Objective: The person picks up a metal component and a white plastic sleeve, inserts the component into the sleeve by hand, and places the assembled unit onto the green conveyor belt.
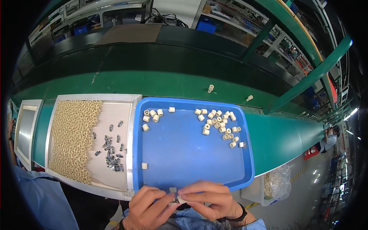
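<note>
Both hands are meeting at the near rim of the blue tray (245,168): the left hand (147,209) and right hand (209,199) are pinching one small cream ring with a dark metal piece (177,200) between their fingertips. Beyond the fingers, roughly thirty cream rings (220,126) are lying in two clusters, one stray between. Leftward, a metal tray (115,111) is holding packed rings and dark clips (112,151).
</note>
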The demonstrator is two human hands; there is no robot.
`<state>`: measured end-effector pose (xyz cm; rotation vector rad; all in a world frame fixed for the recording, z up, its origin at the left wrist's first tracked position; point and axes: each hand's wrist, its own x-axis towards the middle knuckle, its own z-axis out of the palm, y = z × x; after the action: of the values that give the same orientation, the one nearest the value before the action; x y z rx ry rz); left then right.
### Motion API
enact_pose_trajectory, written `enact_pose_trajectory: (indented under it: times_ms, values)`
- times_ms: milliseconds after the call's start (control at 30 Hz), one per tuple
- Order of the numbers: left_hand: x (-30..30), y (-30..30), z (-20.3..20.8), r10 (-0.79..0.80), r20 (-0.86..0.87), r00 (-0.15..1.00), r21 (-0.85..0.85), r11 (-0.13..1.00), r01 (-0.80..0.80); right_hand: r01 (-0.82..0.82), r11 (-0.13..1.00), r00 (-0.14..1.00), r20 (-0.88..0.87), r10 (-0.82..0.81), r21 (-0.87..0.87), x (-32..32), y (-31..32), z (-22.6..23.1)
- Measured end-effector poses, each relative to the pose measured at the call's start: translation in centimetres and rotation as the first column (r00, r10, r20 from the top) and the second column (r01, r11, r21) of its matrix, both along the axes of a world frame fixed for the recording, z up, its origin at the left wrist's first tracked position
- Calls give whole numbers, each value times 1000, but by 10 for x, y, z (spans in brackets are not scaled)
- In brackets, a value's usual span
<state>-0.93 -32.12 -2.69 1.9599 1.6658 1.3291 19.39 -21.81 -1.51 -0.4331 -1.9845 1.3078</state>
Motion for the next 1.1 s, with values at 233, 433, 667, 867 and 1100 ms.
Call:
enact_pose_trajectory:
  times_ms: [233, 433, 667, 867, 1100]
  values:
    - [-2, 4, -4, -106, 161, 981, -68, 991, 119, -87, 940, 996, 50, 74, 331, 7, 14, 7]
    - [-1, -1, 0, -137, 118, 983, -123, 981, 151, -175, 858, 984, 116, 136, 483, 10, 16, 16]
    - [-4, 0, -2, -201, 192, 961, -181, 955, 236, -162, 871, 984, 147, 104, 464, 10, 14, 5]
    - [-3, -1, -8, -71, 254, 965, -277, 950, 143, -145, 796, 980, 197, 34, 588, 5, 17, 0]
    - [-5, 23, -15, -85, 335, 938, -435, 869, 234, -142, 776, 980, 196, 25, 614, 10, 26, -8]
